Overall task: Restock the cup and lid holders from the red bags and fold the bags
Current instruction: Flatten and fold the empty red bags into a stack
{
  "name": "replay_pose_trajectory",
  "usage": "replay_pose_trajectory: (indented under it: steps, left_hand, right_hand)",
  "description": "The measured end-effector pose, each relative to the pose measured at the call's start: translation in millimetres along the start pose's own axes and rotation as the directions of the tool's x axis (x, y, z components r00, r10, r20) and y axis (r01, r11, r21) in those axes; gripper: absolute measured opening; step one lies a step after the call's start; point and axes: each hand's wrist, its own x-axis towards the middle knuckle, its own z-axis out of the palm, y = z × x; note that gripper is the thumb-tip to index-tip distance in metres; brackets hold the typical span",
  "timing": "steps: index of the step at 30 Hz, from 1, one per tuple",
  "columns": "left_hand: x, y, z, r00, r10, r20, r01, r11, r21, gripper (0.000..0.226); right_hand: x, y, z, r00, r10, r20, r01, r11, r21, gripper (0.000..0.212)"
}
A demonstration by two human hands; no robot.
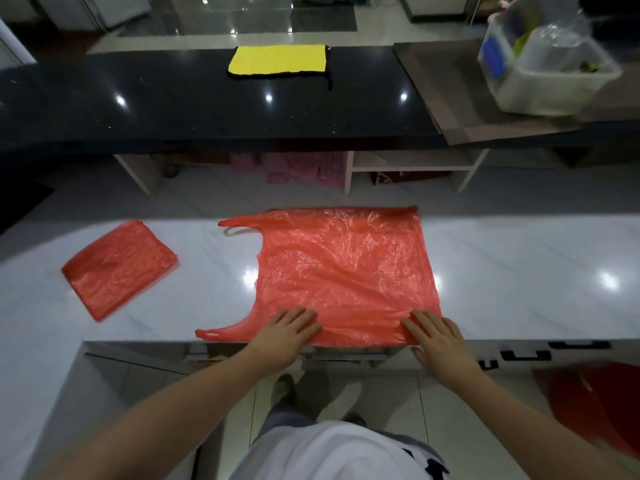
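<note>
Two red bags lie on a pale marble-look counter [519, 271], and the larger one serves as the landmark for everything else. This spread bag [346, 271] lies flat and open in the middle of the counter, its two handle loops pointing left, its near edge hanging just over the counter's front lip. To the left of it, well apart, sits a folded bag [117, 268], already reduced to a neat rectangle. Beyond the spread bag, across a gap of floor, runs a dark counter [207, 98] carrying a yellow cloth [277, 60] and, far to the right, a clear plastic bin [540, 71]. No cup or lid holders are visible.

The step in hand appears to be folding the spread bag. To do it well, I judge the film should first be smoothed outward from the centre to push air and wrinkles out, then the near edge lifted evenly at both corners and carried to meet the far edge, so the crease runs straight and the handles stack.

Both hands rest on the near edge of the spread bag, arms reaching forward from below. The left hand [287, 330] lies palm down near the lower handle, fingers straight and slightly spread, pressing the film. The right hand [440, 341] lies at the near right corner, fingers likewise extended and flat; neither is pinching anything.
</note>
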Motion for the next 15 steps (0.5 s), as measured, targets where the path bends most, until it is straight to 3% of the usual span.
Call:
replay_pose_trajectory:
  steps: [8,12,15]
  left_hand:
    - [-13,-43,-17,0.979,-0.202,-0.031,0.203,0.979,0.033,0.079]
    - [6,-4,-26,0.989,0.000,-0.146,-0.008,0.999,-0.054,0.076]
    - [23,21,-35,0.936,0.051,-0.349,-0.109,0.983,-0.150,0.066]
  right_hand:
    - [14,-2,-7,0.951,-0.154,-0.267,0.177,0.982,0.064,0.044]
    - [40,-50,-16,0.917,-0.210,-0.338,0.274,0.950,0.153,0.035]
    - [55,-75,-24,0.899,-0.224,-0.375,0.321,0.922,0.218,0.027]
